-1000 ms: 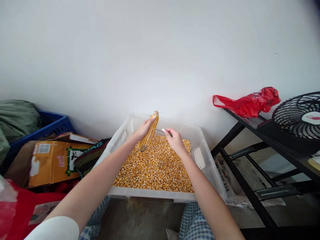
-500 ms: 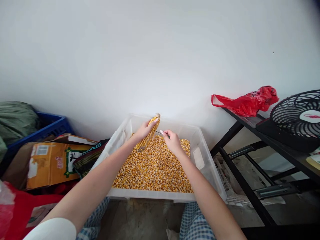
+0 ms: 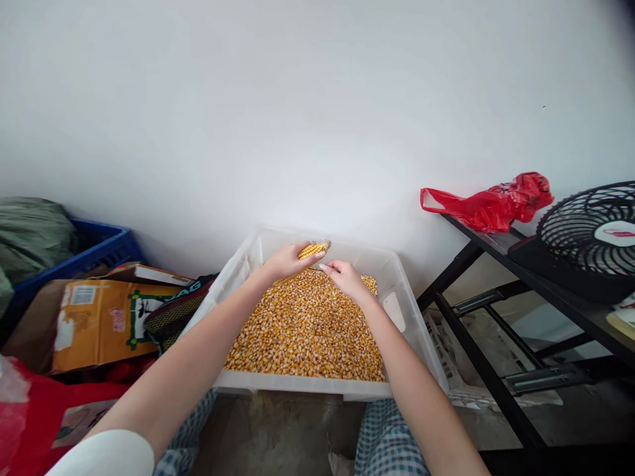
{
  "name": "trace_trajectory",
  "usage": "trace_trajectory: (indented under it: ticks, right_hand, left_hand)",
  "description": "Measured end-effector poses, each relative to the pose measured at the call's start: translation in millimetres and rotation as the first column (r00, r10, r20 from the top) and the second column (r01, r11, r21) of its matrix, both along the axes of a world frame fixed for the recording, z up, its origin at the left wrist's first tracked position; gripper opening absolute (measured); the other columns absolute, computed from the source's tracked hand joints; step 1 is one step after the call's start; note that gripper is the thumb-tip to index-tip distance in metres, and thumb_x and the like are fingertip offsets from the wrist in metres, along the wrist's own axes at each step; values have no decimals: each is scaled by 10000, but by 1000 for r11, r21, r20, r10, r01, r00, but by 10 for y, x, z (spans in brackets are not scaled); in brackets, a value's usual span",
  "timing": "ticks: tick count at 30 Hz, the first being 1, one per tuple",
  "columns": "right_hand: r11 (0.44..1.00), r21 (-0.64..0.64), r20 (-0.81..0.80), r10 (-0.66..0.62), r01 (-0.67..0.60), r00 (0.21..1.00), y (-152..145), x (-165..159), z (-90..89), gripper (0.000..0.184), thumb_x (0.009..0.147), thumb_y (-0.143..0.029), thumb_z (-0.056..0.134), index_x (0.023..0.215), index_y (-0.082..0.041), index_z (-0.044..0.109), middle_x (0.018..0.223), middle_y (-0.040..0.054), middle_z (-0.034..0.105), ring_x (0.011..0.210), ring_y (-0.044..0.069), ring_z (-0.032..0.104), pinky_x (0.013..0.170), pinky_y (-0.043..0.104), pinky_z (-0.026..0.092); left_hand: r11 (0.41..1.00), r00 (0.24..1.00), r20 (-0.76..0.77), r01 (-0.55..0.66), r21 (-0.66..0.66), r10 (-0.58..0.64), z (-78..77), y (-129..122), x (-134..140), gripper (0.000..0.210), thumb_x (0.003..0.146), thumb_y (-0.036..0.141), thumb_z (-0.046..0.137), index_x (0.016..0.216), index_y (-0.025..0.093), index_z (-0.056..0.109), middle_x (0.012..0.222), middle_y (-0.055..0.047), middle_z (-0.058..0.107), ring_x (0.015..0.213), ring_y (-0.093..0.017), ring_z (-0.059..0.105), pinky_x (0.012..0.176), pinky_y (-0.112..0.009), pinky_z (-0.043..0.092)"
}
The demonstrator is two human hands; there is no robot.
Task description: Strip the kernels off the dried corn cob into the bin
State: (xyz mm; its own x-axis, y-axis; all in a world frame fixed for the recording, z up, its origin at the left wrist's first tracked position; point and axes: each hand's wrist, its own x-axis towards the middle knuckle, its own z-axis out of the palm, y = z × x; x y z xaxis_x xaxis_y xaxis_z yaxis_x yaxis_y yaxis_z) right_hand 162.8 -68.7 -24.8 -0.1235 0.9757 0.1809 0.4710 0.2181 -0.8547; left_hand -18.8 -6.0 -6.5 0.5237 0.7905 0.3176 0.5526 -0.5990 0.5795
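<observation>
My left hand [image 3: 292,259] is closed around a yellow corn cob [image 3: 312,250], whose dry pale end points right. Part of the cob is hidden behind my fingers. Just to the right, my right hand [image 3: 346,279] pinches a thin dark metal tool [image 3: 316,269]; its tip reaches to the underside of the cob, and its exact kind is too small to make out. Both hands are above loose corn kernels [image 3: 302,330] that spread across a translucent plastic bin [image 3: 417,337].
Left of the bin are an orange cardboard box [image 3: 106,324], a dark mesh bag [image 3: 173,317], a blue crate [image 3: 99,248] and a red bag [image 3: 44,410]. On the right, a black rack [image 3: 496,254] carries a red plastic bag [image 3: 496,205] and a black fan [image 3: 590,231]. A white wall [image 3: 317,119] rises behind.
My left hand has tilted the cob from steeply slanted to nearly level, its dry end moving right and down. My right hand has shifted slightly, still pinching the tool.
</observation>
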Motion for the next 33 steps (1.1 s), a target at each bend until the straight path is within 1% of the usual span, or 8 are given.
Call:
trace_trajectory:
  ticks: [6, 8, 11, 14, 21, 27, 30, 33]
  right_hand:
    - [998, -59, -102, 21, -27, 995, 43, 6, -74, 355, 766, -527, 513, 781, -175, 554, 496, -76, 336, 449, 77, 297, 465, 227, 260]
    - [998, -70, -155, 1, -12, 988, 45, -6, -73, 362, 762, -538, 512, 777, -179, 548, 491, -77, 334, 432, 75, 282, 449, 229, 246]
    - [999, 2, -168, -31, 32, 985, 35, -27, -47, 376, 771, -547, 497, 769, -175, 555, 508, -63, 372, 459, 81, 319, 466, 229, 263]
    - [998, 53, -130, -28, 35, 991, 21, -42, -27, 368, 787, -535, 486, 768, -175, 557, 509, -58, 379, 492, 88, 354, 492, 225, 283]
    - [994, -86, -177, 46, -62, 983, 26, 0, -47, 361, 753, -551, 523, 757, -189, 526, 480, -85, 298, 412, 67, 262, 416, 225, 220]
    - [987, -115, -192, 84, -108, 978, 57, 44, -92, 354, 732, -540, 548, 776, -189, 526, 484, -89, 287, 411, 67, 258, 404, 221, 223]
    - [990, -117, -226, 54, -82, 973, 63, 26, -107, 365, 724, -554, 547, 767, -192, 514, 502, -81, 312, 419, 69, 272, 411, 224, 224]
    - [998, -57, -212, -19, 8, 977, 63, -15, -106, 385, 745, -575, 508, 763, -191, 524, 519, -65, 352, 446, 81, 309, 436, 231, 248]
  left_hand:
    - [1000, 999, -37, 18, 22, -17, -11, 8, -24, 532, 780, 584, 444, 1080, 181, 617, 679, -36, 647, 589, -162, 561, 572, -251, 365]
    - [1000, 999, 31, 24, -15, -23, -11, 15, -8, 545, 788, 580, 438, 1120, 179, 601, 792, -48, 675, 676, -178, 591, 631, -261, 401]
    - [995, 978, 205, 58, -79, -41, -13, 26, 28, 563, 822, 569, 390, 1173, 167, 569, 1040, -64, 659, 911, -218, 594, 792, -292, 427]
    - [989, 955, 292, 81, -126, -41, -21, 35, 52, 596, 830, 575, 365, 1197, 145, 555, 1121, -72, 632, 1008, -245, 567, 869, -319, 417]
    - [996, 988, 146, 64, -64, -54, -34, 15, 30, 579, 801, 583, 412, 1195, 185, 561, 1049, -60, 661, 915, -229, 603, 805, -311, 431]
    - [999, 998, -36, 53, -5, -53, -9, -23, 0, 541, 781, 588, 439, 1088, 180, 617, 699, -36, 661, 581, -161, 570, 592, -262, 393]
    - [998, 999, 22, 47, -32, -46, -35, -2, 21, 562, 782, 596, 435, 1125, 183, 600, 780, -46, 679, 672, -185, 599, 656, -275, 418]
    - [994, 980, 199, 22, -111, 0, -75, 45, 64, 595, 806, 608, 376, 1136, 162, 591, 975, -59, 673, 882, -229, 602, 770, -296, 436]
